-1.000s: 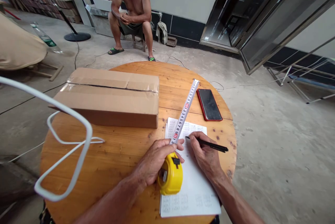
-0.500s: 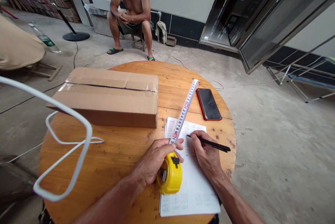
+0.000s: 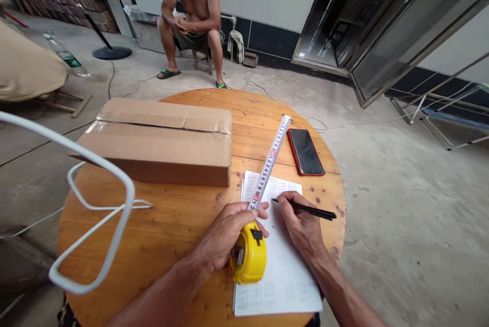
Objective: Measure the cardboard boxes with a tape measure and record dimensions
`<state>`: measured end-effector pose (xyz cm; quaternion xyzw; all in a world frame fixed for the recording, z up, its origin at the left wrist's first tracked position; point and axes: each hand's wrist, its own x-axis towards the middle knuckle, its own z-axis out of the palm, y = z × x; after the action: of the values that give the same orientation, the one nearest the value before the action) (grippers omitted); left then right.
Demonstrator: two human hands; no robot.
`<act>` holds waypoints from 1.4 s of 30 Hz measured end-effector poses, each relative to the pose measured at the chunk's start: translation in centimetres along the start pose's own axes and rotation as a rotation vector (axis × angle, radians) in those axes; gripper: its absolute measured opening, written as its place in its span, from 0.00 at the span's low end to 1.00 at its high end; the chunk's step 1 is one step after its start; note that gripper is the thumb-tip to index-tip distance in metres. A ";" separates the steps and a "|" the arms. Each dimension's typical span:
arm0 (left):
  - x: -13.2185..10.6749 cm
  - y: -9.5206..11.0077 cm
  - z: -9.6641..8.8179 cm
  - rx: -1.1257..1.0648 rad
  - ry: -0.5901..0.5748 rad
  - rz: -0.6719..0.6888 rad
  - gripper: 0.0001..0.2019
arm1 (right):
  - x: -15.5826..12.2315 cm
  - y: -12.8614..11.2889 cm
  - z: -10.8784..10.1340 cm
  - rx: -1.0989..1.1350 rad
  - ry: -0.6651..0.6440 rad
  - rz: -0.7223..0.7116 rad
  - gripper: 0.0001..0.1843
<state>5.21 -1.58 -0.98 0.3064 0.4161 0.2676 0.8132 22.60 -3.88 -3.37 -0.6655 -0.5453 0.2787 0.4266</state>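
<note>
Rounded yellow plastic tape-measure case; flat silver-white metal blade: black digits, red squares. Slim black pen.

We could slide a hand between the cardboard box and the extended tape blade, but that blade bars a straight path to the phone. A bent white tube crosses before the box's left end; our right hand blocks the paper's right edge.
</note>
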 end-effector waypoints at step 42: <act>0.2 -0.2 -0.2 0.026 -0.018 0.000 0.07 | 0.0 0.2 -0.1 0.012 0.018 0.061 0.11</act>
<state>5.18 -1.56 -1.34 0.3195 0.4122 0.2592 0.8129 22.79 -3.88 -3.55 -0.6816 -0.5193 0.2887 0.4270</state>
